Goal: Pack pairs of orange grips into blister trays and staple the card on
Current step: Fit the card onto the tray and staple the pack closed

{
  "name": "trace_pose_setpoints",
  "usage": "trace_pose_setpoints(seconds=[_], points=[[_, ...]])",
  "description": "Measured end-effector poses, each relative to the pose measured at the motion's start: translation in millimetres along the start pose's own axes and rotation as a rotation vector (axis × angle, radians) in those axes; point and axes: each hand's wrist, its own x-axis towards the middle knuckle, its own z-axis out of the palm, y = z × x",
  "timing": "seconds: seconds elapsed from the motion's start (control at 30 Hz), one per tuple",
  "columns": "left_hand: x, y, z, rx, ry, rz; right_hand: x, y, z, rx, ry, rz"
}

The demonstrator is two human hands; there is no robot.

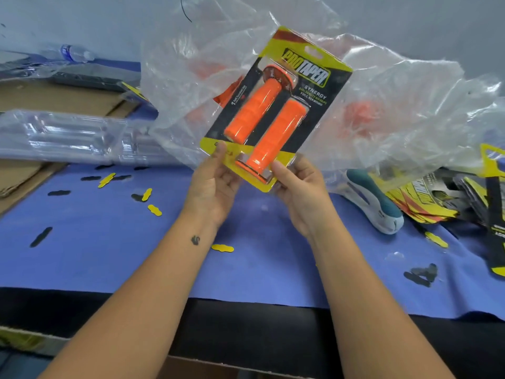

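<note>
I see both hands up w/ the pack (276,105): yellow-black card, 2 orange grips (262,121) side by side under clear plastic. Left hand (211,184) fingers pinch its bottom edge, right hand (300,190) fingers pinch the bottom corner.

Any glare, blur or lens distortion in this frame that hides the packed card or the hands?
Head view: wide-angle bending curves the table edge; soft glare on the clear plastic bag and empty blister trays; the packed card is readable, slightly soft; both hands, left and right, are evenly lit.
</note>
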Motion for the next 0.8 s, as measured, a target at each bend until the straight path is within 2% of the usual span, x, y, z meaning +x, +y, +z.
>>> trace_pose_setpoints(seconds=[0.1, 0.23, 0.33, 0.5, 0.8], points=[[-9.3, -11.1, 8.2, 0.061, -0.119, -0.094, -1.0, 3.0, 1.0, -0.037, -0.003, 0.025], [-6.6, -11.4, 9.3, 0.061, 0.029, -0.162, -0.5, 4.8, -3.3, -0.104, -0.061, 0.126], [-4.6, -9.4, 7.1, 0.111, 0.048, -0.183, 0.0, 3.0, 0.9, -0.137, -0.024, 0.071], [-1.9, -7.3, 3.6, 0.162, -0.044, -0.110, 0.9, -10.7, -4.3, -0.041, 0.191, -0.049], [-3.9, -5.9, 0.6, 0.152, -0.198, -0.010, -4.0, -27.5, -3.9, -0.081, 0.193, -0.150]])
